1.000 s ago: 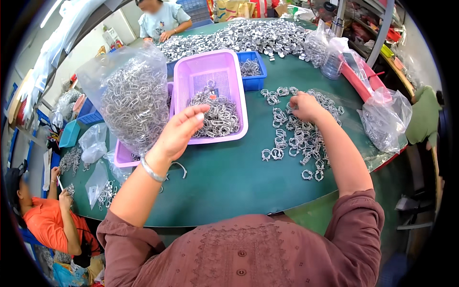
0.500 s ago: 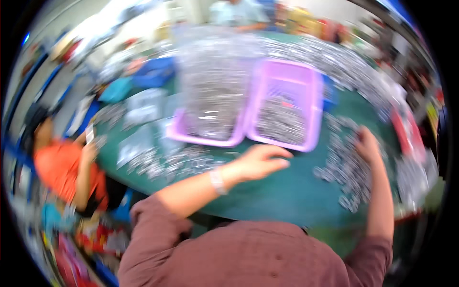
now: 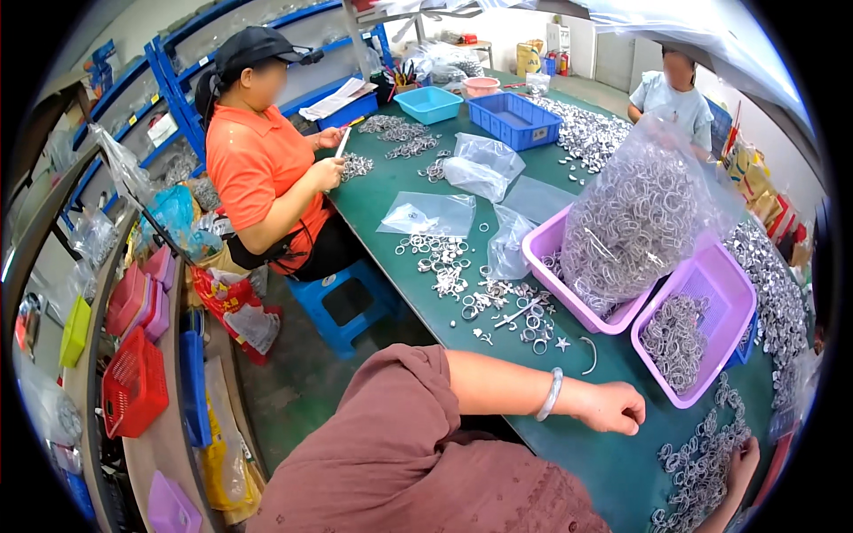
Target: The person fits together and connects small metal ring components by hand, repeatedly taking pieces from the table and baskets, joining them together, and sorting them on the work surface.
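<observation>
My left hand [image 3: 613, 409], with a pale bangle on the wrist, hovers over the green table in front of the purple baskets. Its fingers are curled in, and anything inside them is hidden. At the lower right, my right hand [image 3: 743, 464] lies against the outer edge of a loose pile of silver-coloured metal rings [image 3: 697, 466], fingers partly stretched along it. One purple basket [image 3: 729, 275] holds a heap of similar rings [image 3: 677, 342]. Beside it, another purple basket [image 3: 544, 240] carries a large clear plastic bag [image 3: 635, 200] full of rings.
Loose rings and metal pieces [image 3: 533, 324] lie left of the baskets, near clear bags [image 3: 431, 213]. A blue bin [image 3: 515, 120] and a turquoise tray [image 3: 429, 104] stand farther back. A person in orange [image 3: 258, 169] sits at left; another [image 3: 675, 93] is across the table.
My view has swung left, so the table and baskets appear farther right. My left hand's fingers, stretched out before, are now curled. My right hand is still at the ring pile.
</observation>
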`<action>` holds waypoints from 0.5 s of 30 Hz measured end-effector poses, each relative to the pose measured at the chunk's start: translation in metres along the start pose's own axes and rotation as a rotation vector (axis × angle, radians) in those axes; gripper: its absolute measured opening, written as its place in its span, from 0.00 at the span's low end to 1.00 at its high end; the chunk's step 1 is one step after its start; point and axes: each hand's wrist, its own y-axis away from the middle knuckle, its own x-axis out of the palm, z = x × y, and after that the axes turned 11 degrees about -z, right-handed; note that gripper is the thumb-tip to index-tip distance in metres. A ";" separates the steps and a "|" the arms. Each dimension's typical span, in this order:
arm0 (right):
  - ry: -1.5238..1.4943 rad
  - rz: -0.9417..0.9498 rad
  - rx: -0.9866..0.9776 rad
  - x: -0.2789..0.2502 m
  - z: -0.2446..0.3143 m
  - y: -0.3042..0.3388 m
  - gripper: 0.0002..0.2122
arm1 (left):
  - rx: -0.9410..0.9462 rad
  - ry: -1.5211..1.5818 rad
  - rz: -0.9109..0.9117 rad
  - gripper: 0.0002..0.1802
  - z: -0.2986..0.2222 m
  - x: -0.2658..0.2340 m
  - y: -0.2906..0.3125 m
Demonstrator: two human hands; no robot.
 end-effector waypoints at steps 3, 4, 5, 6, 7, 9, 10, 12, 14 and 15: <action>-0.039 -0.150 0.099 -0.008 -0.025 0.007 0.07 | -0.010 0.023 0.056 0.17 0.003 0.003 0.002; -0.037 -0.148 0.099 -0.008 -0.030 0.012 0.07 | -0.010 0.026 0.056 0.17 0.005 0.004 0.003; -0.046 -0.073 0.152 -0.008 -0.030 0.014 0.07 | -0.007 0.032 0.061 0.17 0.006 0.006 0.004; -0.052 0.000 0.206 -0.008 -0.030 0.014 0.07 | -0.001 0.039 0.067 0.17 0.007 0.006 0.004; -0.065 0.012 0.252 -0.007 -0.030 0.014 0.06 | 0.007 0.053 0.071 0.17 0.008 0.006 0.002; -0.192 -0.048 0.241 0.000 -0.020 0.013 0.06 | -0.006 0.044 0.076 0.17 0.006 0.003 -0.002; -0.316 -0.114 0.228 0.001 -0.015 0.014 0.06 | -0.015 0.033 0.083 0.17 0.004 0.003 -0.004; -0.508 -0.061 0.336 0.012 0.018 0.010 0.05 | -0.029 0.045 0.067 0.17 0.012 0.005 -0.004; -0.631 0.063 0.236 0.014 0.052 0.011 0.04 | -0.024 0.061 0.072 0.18 0.018 0.011 -0.008; -0.725 0.067 0.217 0.017 0.089 0.010 0.04 | -0.029 0.094 0.041 0.18 0.020 0.013 -0.009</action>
